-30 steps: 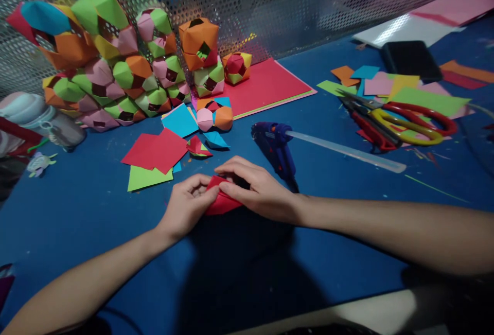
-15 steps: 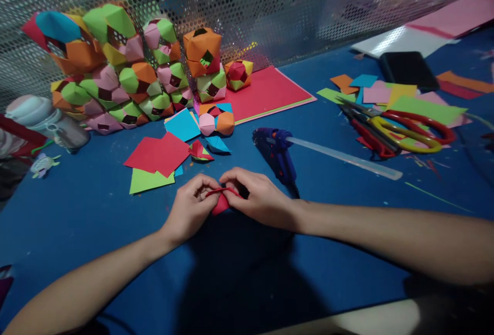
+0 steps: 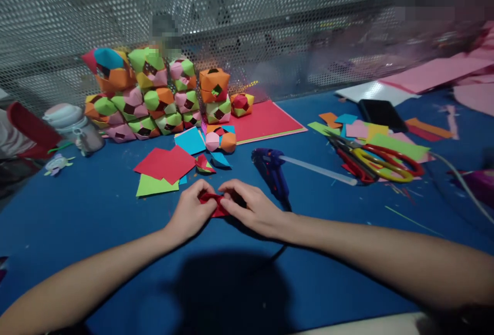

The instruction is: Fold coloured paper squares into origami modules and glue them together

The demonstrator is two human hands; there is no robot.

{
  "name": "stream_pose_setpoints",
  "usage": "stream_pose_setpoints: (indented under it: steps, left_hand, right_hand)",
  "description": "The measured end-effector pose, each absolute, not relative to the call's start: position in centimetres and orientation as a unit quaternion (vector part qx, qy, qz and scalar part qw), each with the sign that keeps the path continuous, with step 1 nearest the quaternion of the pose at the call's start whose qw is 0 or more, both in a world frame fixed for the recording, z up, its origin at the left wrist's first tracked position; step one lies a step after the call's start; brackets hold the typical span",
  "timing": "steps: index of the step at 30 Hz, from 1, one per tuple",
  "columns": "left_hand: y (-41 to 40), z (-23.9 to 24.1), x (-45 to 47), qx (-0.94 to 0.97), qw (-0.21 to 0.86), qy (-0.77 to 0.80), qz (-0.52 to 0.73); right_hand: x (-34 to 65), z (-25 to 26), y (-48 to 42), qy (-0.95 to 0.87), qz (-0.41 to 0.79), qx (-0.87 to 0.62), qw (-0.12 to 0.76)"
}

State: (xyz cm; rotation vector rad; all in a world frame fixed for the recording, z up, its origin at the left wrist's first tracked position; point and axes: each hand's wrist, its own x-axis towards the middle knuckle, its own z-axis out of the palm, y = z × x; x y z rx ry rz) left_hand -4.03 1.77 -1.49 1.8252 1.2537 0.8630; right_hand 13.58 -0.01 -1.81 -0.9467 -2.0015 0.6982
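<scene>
My left hand (image 3: 190,210) and my right hand (image 3: 251,209) meet over the blue table (image 3: 96,222), both pinching a small folded red paper piece (image 3: 214,203) between their fingertips. The piece is crumpled small and mostly hidden by my fingers. Just beyond my right hand lies a blue glue gun (image 3: 272,170) with a clear glue stick (image 3: 318,169) pointing right.
Loose red, green and blue paper squares (image 3: 164,164) lie beyond my left hand. A stack of colourful folded paper balls (image 3: 154,95) stands against the mesh wall. A red sheet (image 3: 266,119), scissors (image 3: 380,160) on paper scraps, a black phone (image 3: 380,113) and a bottle (image 3: 75,126) sit around.
The red paper has been folded smaller between my fingers. The view has tilted up, so everything sits lower and farther in the picture.
</scene>
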Motion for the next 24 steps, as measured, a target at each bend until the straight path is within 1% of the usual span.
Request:
stream_pose_setpoints:
  steps: [2,4,5,7,9,11,14,17,21,24]
  left_hand:
    - [1.9,-1.6,-4.1,0.718,0.362,0.488,0.341]
    - [1.9,-1.6,-4.1,0.720,0.362,0.486,0.339]
    - [1.9,-1.6,-4.1,0.719,0.363,0.487,0.337]
    - [2.0,-1.6,-4.1,0.718,0.363,0.490,0.335]
    - [2.1,-1.5,-4.1,0.719,0.357,0.491,0.338]
    - [2.1,-1.5,-4.1,0.722,0.352,0.487,0.342]
    - [2.2,-1.6,-4.0,0.725,0.350,0.482,0.345]
    - [2.3,-1.7,-4.0,0.724,0.354,0.481,0.345]
    - [2.3,-1.6,-4.1,0.716,0.371,0.480,0.345]
    - [2.1,-1.5,-4.2,0.728,0.362,0.474,0.339]
  right_hand:
    - [13.6,-1.9,0.4,-0.790,0.226,-0.384,0.422]
    - [13.5,-2.0,1.2,-0.793,0.167,-0.419,0.410]
    - [13.4,-2.1,1.6,-0.798,0.146,-0.443,0.381]
    - [13.3,-2.4,2.3,-0.812,0.127,-0.486,0.296]
    - [13.2,-2.7,2.7,-0.825,0.112,-0.503,0.231]
    - [13.2,-2.9,2.7,-0.834,0.091,-0.501,0.210]
    - [13.2,-3.2,2.5,-0.845,0.082,-0.488,0.203]
    - [13.4,-3.4,2.5,-0.852,0.090,-0.464,0.225]
    - [13.6,-3.4,2.7,-0.830,0.112,-0.435,0.332]
    - [13.8,-3.2,2.3,-0.811,0.138,-0.394,0.410]
